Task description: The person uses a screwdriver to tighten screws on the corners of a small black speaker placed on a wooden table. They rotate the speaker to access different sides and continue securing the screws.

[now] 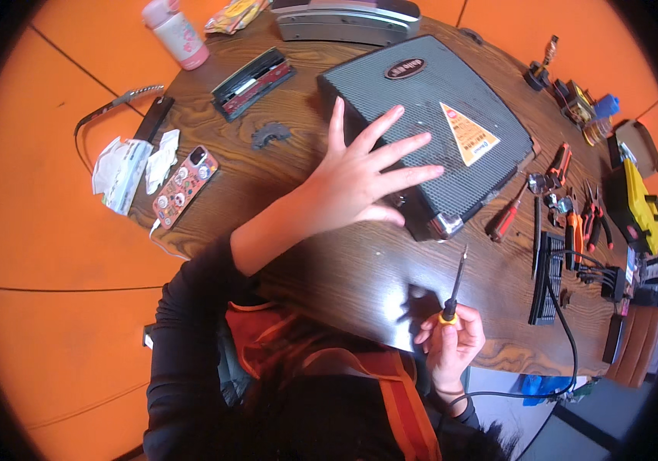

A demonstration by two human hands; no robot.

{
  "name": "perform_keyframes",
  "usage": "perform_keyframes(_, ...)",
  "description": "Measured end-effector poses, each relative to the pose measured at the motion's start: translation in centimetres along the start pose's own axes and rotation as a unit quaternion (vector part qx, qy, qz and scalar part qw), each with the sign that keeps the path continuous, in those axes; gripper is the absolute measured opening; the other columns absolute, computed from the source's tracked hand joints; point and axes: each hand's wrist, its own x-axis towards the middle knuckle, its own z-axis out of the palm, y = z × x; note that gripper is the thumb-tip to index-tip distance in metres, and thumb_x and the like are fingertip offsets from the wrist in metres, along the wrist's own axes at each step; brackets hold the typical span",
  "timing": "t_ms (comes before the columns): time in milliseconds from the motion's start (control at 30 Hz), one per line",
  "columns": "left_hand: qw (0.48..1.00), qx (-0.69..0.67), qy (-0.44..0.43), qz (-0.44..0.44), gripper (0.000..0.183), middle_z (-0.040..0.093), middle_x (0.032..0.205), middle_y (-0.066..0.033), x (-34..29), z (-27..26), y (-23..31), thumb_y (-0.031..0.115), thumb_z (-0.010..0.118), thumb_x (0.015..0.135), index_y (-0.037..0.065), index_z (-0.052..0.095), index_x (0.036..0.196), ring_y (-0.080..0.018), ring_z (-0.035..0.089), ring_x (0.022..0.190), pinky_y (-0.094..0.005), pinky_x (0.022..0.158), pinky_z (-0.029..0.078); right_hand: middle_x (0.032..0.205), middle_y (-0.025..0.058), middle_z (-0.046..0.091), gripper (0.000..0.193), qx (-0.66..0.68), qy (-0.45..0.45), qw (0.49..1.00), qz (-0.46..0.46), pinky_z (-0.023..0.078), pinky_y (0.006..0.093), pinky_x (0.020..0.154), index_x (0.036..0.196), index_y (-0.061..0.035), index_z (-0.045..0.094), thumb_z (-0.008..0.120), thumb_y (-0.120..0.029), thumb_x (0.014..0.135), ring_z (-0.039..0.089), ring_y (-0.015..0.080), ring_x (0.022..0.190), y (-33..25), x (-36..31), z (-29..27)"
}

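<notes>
My left hand (pixel 352 180) is spread wide, fingers apart, above the near left part of a dark box with a mesh front (pixel 421 100), likely a speaker, with metal corners. A triangular orange and white sticker (pixel 471 134) lies on the mesh. Whether my fingers touch the box cannot be told. Near the table's front edge, my right hand (pixel 452 346) is closed round the yellow and black handle of what looks like a soldering iron (pixel 459 280). Its thin metal shaft points up and away, toward the box's near corner. A black cord (pixel 571 338) runs to my right wrist.
Right of the box lie a red screwdriver (pixel 505 219), pliers (pixel 593 215) and a black vented strip (pixel 547 280). A yellow case (pixel 634 203) stands beyond. Leftward are a phone (pixel 183 187), a dark open part (pixel 254 83) and a bottle (pixel 175 34). The table (pixel 329 261) has a curved edge.
</notes>
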Motion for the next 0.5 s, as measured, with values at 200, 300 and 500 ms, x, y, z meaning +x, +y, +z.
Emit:
perform_keyframes(200,0.998,-0.017,0.054,-0.027,0.063,0.05,0.124,-0.0026,2.5,2.5,1.9,0.046,0.074,0.061,0.03,0.057,0.119,-0.0253,0.041,0.121,-0.0672,0.101,0.003,0.078,0.017,0.062,0.025,-0.068,0.044,0.996,-0.025,0.047,0.0224,0.05,0.111,0.003,0.046,0.053,-0.007,0.089,0.06,0.0165,0.058,-1.1,0.6,-2.1)
perform_keyframes(300,0.994,0.028,0.099,-0.039,0.062,0.05,0.119,-0.0069,3.4,4.0,3.7,0.045,0.073,0.063,0.027,0.057,0.119,-0.0273,0.044,0.115,-0.0598,0.101,0.015,0.082,0.0139,0.062,0.025,-0.05,0.083,0.995,0.005,0.049,0.023,0.055,0.112,0.0033,0.047,0.051,-0.004,0.089,0.06,0.0153,0.062,-1.5,0.7,-2.5)
perform_keyframes(500,0.973,0.137,0.174,-0.067,0.061,0.052,0.116,-0.0141,5.1,6.8,7.1,0.043,0.073,0.063,0.019,0.057,0.117,-0.0283,0.047,0.109,-0.053,0.088,0.026,0.084,0.0127,0.062,0.023,-0.046,0.167,0.983,0.061,0.041,0.0169,0.046,0.114,0.0002,0.047,0.048,-0.003,0.092,0.059,0.0129,0.059,-2.0,0.6,-2.1)
